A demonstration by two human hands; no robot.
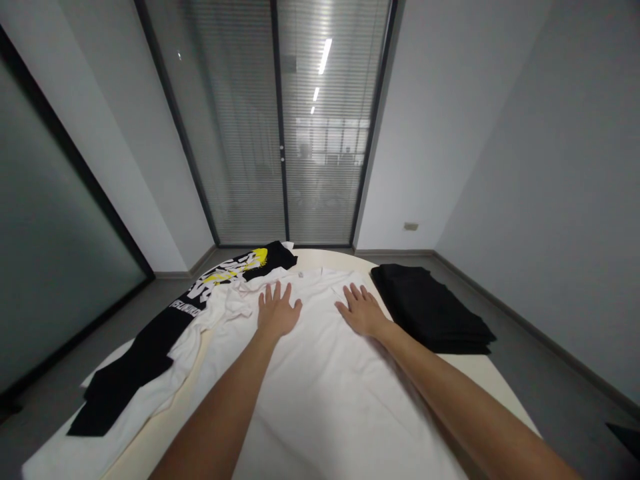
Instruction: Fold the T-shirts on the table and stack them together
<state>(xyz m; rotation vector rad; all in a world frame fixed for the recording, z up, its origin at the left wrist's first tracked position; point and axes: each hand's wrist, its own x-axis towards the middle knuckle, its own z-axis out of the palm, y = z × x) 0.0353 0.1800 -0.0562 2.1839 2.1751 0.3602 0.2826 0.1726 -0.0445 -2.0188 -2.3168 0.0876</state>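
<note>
1. Left hand (pixel 277 312): open, palm down, fingers slightly spread and pointing far. It lies flat on the white shirt (pixel 320 393), on the left of the upper chest area.
2. Right hand (pixel 363 310): open, palm down, fingers spread and angled far-left. It also lies flat on the white shirt, on the right of the chest area. The two hands are level with each other and apart. Neither grips any cloth.
3. White shirt: spread flat at the middle of the table (pixel 340 259), running from the near edge of the view to the far part of the tabletop. Its collar lies at the far end, where a small label (pixel 301 274) shows. Both forearms extend over the shirt's near part.
4. Printed shirt (pixel 235 268): black with white and yellow markings. It lies loosely to the left of the white shirt and stretches from the far left toward the near left.
5. White cloth (pixel 145 403): crumpled, partly under the printed shirt, on the near left of the table.
6. Black stack (pixel 430 308): folded dark garments on the right of the table, just beside the right hand but not touching it.
7. Door (pixel 280 133): glass with blinds, beyond the far side of the table.
</note>
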